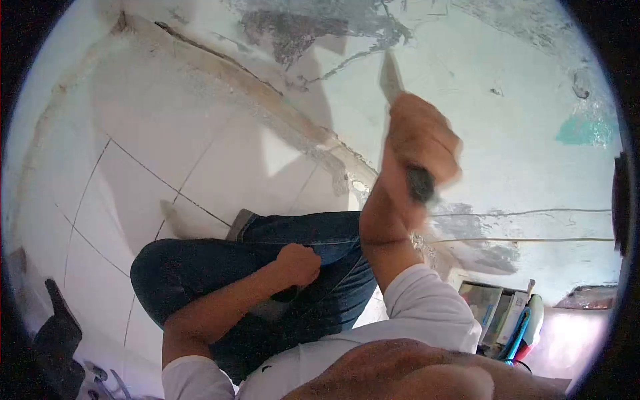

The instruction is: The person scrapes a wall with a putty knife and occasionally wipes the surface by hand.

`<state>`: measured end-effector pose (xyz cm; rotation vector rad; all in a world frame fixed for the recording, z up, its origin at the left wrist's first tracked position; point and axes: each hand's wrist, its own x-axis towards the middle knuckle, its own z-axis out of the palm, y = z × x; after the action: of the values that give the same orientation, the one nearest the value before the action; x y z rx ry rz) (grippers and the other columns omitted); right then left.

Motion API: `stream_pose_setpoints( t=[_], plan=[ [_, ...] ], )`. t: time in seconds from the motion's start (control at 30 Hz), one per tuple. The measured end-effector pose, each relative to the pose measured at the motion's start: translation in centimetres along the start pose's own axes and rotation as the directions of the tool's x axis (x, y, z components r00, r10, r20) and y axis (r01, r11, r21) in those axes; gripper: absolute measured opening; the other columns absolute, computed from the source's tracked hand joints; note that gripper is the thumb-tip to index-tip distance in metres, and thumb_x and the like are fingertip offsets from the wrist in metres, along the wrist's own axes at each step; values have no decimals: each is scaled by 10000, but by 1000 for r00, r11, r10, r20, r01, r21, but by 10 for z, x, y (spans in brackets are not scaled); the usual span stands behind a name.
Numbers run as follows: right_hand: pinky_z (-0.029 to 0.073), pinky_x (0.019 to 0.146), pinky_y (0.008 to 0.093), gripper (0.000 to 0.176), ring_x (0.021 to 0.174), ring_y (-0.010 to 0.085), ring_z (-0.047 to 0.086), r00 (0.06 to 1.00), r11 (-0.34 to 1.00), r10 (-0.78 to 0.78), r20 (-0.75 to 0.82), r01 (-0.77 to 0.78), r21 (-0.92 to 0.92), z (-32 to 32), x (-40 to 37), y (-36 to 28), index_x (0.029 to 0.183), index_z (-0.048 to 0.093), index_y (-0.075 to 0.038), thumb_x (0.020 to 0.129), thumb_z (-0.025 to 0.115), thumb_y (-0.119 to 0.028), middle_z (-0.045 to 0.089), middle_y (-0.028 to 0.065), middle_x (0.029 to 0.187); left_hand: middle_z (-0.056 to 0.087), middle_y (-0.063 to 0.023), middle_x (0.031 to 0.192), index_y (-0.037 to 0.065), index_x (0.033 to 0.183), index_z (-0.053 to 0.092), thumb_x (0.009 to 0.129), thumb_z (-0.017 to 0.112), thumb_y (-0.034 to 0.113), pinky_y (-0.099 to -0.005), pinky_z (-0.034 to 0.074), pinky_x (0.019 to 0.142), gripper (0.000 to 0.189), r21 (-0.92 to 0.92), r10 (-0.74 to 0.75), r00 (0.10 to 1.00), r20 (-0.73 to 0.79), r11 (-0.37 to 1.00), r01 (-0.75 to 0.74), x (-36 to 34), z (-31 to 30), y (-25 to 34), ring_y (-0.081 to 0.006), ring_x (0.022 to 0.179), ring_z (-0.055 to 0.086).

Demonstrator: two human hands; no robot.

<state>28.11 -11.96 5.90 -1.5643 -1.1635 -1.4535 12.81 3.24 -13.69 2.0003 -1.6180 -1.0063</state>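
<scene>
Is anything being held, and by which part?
The right hand grips a bladed tool by its dark handle; whether the left hand holds anything can't be told.

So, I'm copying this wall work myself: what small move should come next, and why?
Probably ease the pointed grey blade in the right hand gently against the rough dark-grey patch on the pale wall: its tip points at the patch's edge, though I can't tell whether they touch.

Open passage lies between knee [159, 272] and wall [507, 147].
</scene>
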Motion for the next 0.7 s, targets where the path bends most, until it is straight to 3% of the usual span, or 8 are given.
stream_pose_setpoints(
  t=[0.07,0.13,0.17,0.4,0.43,0.47,0.53,0.7],
  plan=[
    [315,418,288,655,391,172,387,861,604,507,-46,-392,-694,-23,1,-27,550,375,-30,851,573,-577,383,41,461,684,-187,870,22,851,711,840,555,241,-451,554,672,269,0,30,999,-35,1000,-30,0,3,0,-334,787,687],
    [325,425,287,608,378,171,371,965,949,254,64,-261,176,-2,-10,26,559,378,-37,861,582,-525,370,40,446,684,-187,861,23,843,711,838,558,244,-452,554,668,269,-13,24,1000,-2,1000,-24,-3,-2,5,-337,778,687],
    [308,419,292,640,388,168,362,959,964,255,122,-241,-114,4,-7,13,557,388,-35,862,556,-572,348,30,447,684,-186,851,24,836,712,837,561,246,-453,554,664,268,-17,15,1000,24,1000,-14,-3,-6,6,-340,770,686],
    [365,414,311,202,444,204,487,923,922,352,154,-370,113,-18,-30,42,561,494,-61,653,660,-132,483,51,538,686,-176,811,31,809,713,845,562,256,-457,554,669,274,3,7,995,95,1000,-8,2,-4,8,-327,774,688],
    [387,417,325,129,452,214,506,960,945,261,107,-231,-231,-9,-29,19,566,520,-54,621,636,-45,478,58,530,687,-171,804,34,799,712,846,566,264,-453,553,663,277,20,15,998,64,1000,-16,3,3,8,-319,760,689],
    [438,488,316,290,487,186,492,991,981,129,33,-123,-147,0,-21,10,559,469,-47,788,644,-79,484,75,537,688,-166,797,37,790,711,848,570,272,-449,552,656,280,40,13,1000,21,999,-14,6,4,1,-310,747,690],
    [435,476,325,345,463,211,479,858,961,23,514,-161,225,-27,19,-2,530,455,-37,799,656,-117,467,84,518,679,-175,760,53,762,707,845,555,320,-474,547,645,319,16,7,1000,8,1000,-7,10,9,-8,-335,718,681],
    [444,483,319,300,476,217,514,917,972,178,356,-220,80,-36,-15,8,522,456,-55,705,656,-186,465,74,522,662,-187,706,70,719,698,841,546,384,-498,542,621,369,-2,-2,1000,14,1000,2,9,16,-5,-363,674,670]
  ],
)
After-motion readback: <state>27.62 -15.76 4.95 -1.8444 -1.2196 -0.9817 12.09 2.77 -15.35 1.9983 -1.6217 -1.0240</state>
